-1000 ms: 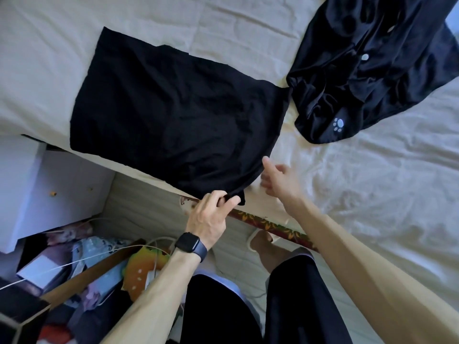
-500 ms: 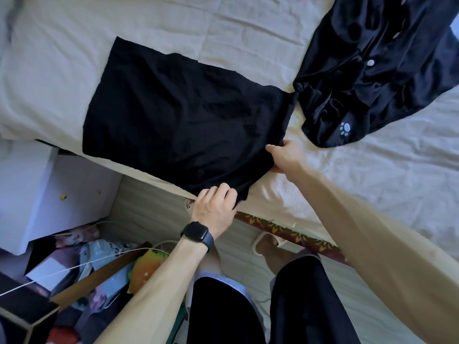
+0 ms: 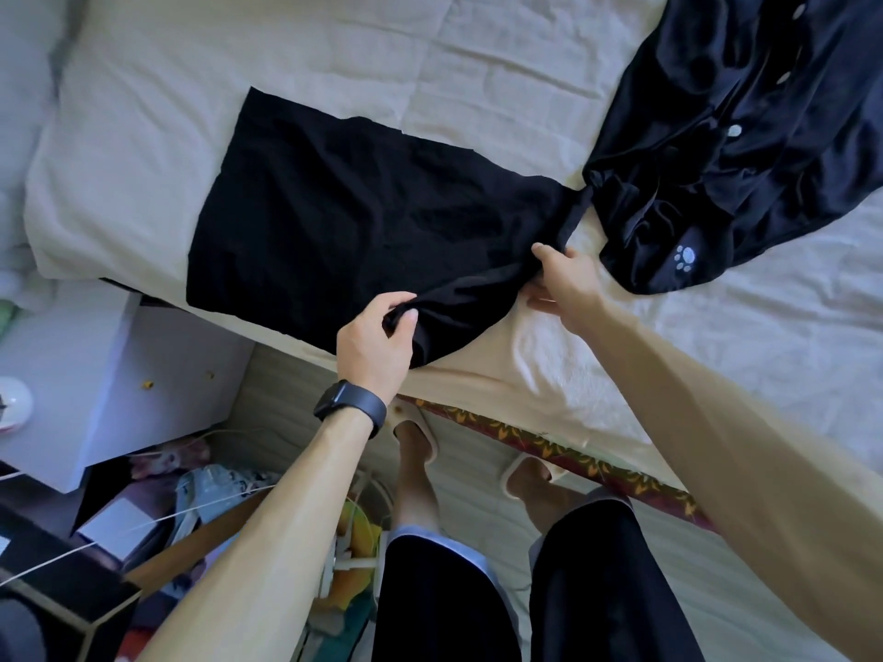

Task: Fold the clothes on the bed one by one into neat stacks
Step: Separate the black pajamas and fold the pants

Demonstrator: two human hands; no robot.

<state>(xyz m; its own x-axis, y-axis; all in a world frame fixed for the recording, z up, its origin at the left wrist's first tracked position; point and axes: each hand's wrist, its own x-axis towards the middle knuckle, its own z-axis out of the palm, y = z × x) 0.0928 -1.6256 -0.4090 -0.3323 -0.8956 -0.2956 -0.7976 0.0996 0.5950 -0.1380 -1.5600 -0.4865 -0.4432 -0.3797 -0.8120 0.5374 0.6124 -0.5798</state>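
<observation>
locate black garment [image 3: 334,222] spread mostly flat on the bed [image 3: 478,384], along its near side, near border at or just over the mattress edge above the floor [image 3: 282,394].

find left grip [image 3: 377,327] clenched on a bunched fold of that near border, thumb over the cloth. find right grip [image 3: 564,279] pinching the right end of the same garment, thumb on top, fingers beneath. neither released.

judge step in hand: raising the right end for a fold across toward the left.

risks, as judgement only:
- sliding of the border off the bed toward the floor clutter [image 3: 205,489]; cause: pulling toward the body instead of across.
- dragging of the navy garment [image 3: 716,160] along; cause: far right corner of the black cloth touching it, perhaps tucked under its edge; cannot tell which.
- crooked fold with creases locked in; cause: bunching under the left grip, unequal height between the two grips.
- rucking of the loose sheet [image 3: 740,355] underneath; cause: hauling the cloth flat rather than lifting clear.

orientation: read long axis as running left to right across the view, roughly parallel to the near bed edge, dipping slightly to the right. left end square and flat, pointing toward the white nightstand [image 3: 157,355] side. right end gathered and narrowed, pointing at the navy garment. cannot tell waist from hem, nor garment type.
</observation>
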